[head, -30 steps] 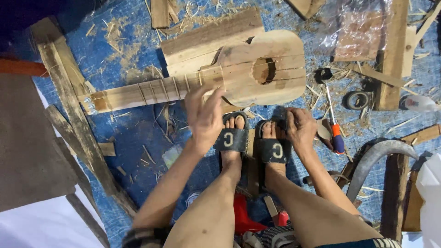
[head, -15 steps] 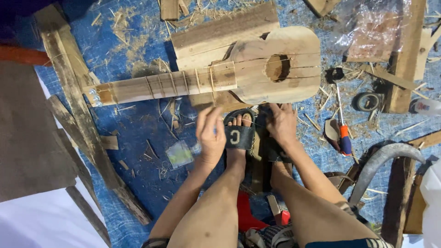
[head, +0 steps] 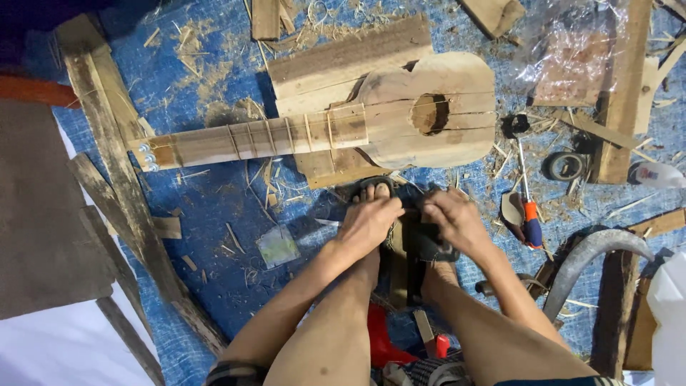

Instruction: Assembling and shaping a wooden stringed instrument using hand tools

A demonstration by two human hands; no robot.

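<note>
My left hand (head: 368, 225) lies over my left foot, fingers curled down on the black sandal; the toes (head: 377, 191) stick out beyond it. Beside it, my right hand (head: 454, 221) covers my right foot and presses on the black sandal strap (head: 432, 249). A narrow dark wooden strip (head: 401, 275) stands between the two feet. What the fingers hold is hidden. Just beyond the hands lies an unfinished wooden guitar: body with sound hole (head: 429, 114) to the right, neck with tied frets (head: 250, 139) pointing left.
A blue tarp (head: 214, 214) strewn with shavings covers the floor. A screwdriver with an orange and blue handle (head: 530, 221), a tape roll (head: 563, 166) and a curved grey blade (head: 593, 254) lie right. Planks (head: 107, 164) lie left, a board (head: 343, 61) behind the guitar.
My left hand came off the guitar neck and drew back onto my left foot. The right hand stayed at the right foot. The view shifted, so the guitar sits further right.
</note>
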